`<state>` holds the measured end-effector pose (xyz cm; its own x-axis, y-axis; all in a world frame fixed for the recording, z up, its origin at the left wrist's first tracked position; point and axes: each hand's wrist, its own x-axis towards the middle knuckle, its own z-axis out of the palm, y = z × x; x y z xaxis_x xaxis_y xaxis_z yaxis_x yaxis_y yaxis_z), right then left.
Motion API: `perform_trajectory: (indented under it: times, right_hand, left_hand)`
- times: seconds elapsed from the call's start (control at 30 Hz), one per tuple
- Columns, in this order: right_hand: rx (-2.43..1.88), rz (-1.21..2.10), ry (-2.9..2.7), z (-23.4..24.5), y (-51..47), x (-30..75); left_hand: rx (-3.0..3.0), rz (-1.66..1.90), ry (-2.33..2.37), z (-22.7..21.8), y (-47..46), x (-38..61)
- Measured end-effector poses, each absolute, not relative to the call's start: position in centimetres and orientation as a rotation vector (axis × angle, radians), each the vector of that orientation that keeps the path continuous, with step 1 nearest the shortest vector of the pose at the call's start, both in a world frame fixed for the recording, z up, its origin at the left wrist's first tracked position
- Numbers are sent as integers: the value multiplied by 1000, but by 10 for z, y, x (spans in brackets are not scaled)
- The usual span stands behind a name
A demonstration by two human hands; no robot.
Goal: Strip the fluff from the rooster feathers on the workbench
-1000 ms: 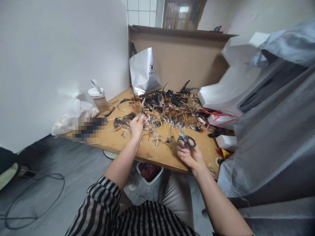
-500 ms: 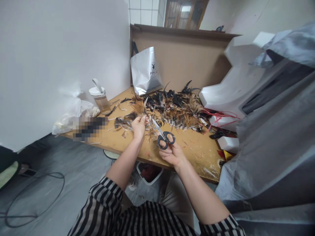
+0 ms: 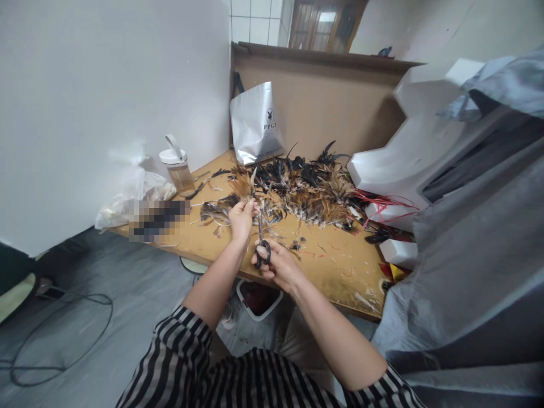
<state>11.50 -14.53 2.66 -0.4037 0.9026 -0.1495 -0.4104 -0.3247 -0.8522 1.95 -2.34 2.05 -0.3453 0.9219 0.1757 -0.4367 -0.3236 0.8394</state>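
Note:
My left hand [image 3: 242, 218] pinches a small bunch of brown feathers [image 3: 243, 186], which fans out upward beyond the fingers. To its right, my right hand [image 3: 278, 263] grips black-handled scissors [image 3: 263, 254] by the loops. The blades point up and away from me, close beside the left fingertips; whether they touch the feathers is hard to tell. A wide heap of brown and black feather bunches [image 3: 312, 198] covers the back of the table just past both hands. More loose feathers [image 3: 215, 211] lie left of my left hand.
On the wooden table [image 3: 340, 272] are scattered scraps. A lidded drink bottle [image 3: 178, 170], a plastic bag [image 3: 136, 195] and a silver bag [image 3: 255, 124] stand at the left and back. White foam [image 3: 382, 158] and red strings [image 3: 386, 203] are at right. Below sits a bin [image 3: 260, 314].
My right hand has moved left with the scissors, bringing the blades beside the left fingertips. The loops have drawn closer together. My left hand stays on the feathers.

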Motion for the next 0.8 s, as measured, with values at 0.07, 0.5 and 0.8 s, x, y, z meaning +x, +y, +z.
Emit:
perform_trajectory:
  times: [0.07, 0.5, 0.8]
  right_hand:
    - [-813, 1833, -933, 27, -140, 113]
    - [-793, 1716, -954, 27, -132, 111]
    - [-680, 1737, -1023, 27, -135, 107]
  left_hand:
    - [830, 1815, 889, 22, -26, 19]
    - [805, 1766, 942, 18, -37, 13]
    - [714, 1482, 790, 22, -47, -3]
